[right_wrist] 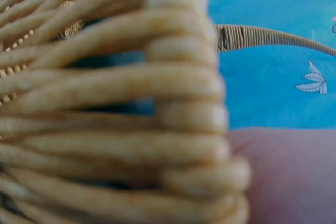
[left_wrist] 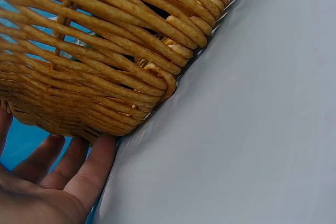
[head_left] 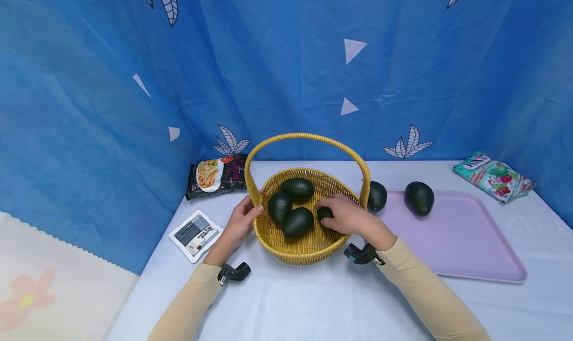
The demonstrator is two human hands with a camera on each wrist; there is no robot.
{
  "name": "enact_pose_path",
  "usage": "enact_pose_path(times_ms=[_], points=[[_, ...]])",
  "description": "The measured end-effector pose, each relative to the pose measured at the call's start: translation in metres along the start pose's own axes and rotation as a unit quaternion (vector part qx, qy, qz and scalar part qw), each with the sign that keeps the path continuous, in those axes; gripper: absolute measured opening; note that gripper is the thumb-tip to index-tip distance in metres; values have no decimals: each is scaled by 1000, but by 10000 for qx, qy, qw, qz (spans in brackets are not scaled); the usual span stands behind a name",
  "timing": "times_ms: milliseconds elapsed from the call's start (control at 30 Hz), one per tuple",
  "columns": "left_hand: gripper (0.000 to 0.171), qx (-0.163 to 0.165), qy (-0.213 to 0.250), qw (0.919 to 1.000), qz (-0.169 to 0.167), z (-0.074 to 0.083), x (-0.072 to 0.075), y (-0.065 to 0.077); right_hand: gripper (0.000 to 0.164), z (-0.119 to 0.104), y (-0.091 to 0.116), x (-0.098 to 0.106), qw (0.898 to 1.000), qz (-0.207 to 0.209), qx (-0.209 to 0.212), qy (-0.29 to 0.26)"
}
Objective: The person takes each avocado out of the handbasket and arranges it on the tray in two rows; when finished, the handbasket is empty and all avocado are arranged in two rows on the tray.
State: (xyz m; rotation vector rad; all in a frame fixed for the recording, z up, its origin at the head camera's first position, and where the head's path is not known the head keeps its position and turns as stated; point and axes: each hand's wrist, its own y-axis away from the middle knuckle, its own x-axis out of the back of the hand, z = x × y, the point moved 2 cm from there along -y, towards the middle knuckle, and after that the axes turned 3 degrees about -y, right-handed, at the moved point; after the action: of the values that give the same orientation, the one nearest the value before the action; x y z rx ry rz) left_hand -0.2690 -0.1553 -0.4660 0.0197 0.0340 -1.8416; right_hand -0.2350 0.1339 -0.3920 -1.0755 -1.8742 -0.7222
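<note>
A yellow wicker basket (head_left: 295,257) with a tall arched handle stands upright in the middle of the table. My left hand (head_left: 239,226) holds its left side, the thumb over the rim by the handle's foot and the fingers against the outer weave, as the left wrist view shows. Inside lie three dark green avocados, one at the back (head_left: 297,188), one at the left (head_left: 280,207) and one in front (head_left: 298,223). My right hand (head_left: 346,215) reaches over the right rim and grips another avocado (head_left: 325,213) low in the basket. Basket weave blocks the right wrist view of that grip.
Right of the basket is a lilac tray (head_left: 470,241), an avocado (head_left: 420,198) at its back edge. Another avocado (head_left: 377,196) sits by the tray's left corner, partly behind the handle. A black food packet (head_left: 219,175), a white packet (head_left: 195,235) and a green packet (head_left: 494,176) lie around.
</note>
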Motion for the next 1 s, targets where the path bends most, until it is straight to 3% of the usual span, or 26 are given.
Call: enact_pose_path(times_ms=[233,1000], points=[[58,48,-20,10000,30,-1,0,-1,40,0,0,0,9999,-102,-7,-37],[57,48,-47,10000,42,1,1,0,41,1,1,-1,9998,128,32,-160]])
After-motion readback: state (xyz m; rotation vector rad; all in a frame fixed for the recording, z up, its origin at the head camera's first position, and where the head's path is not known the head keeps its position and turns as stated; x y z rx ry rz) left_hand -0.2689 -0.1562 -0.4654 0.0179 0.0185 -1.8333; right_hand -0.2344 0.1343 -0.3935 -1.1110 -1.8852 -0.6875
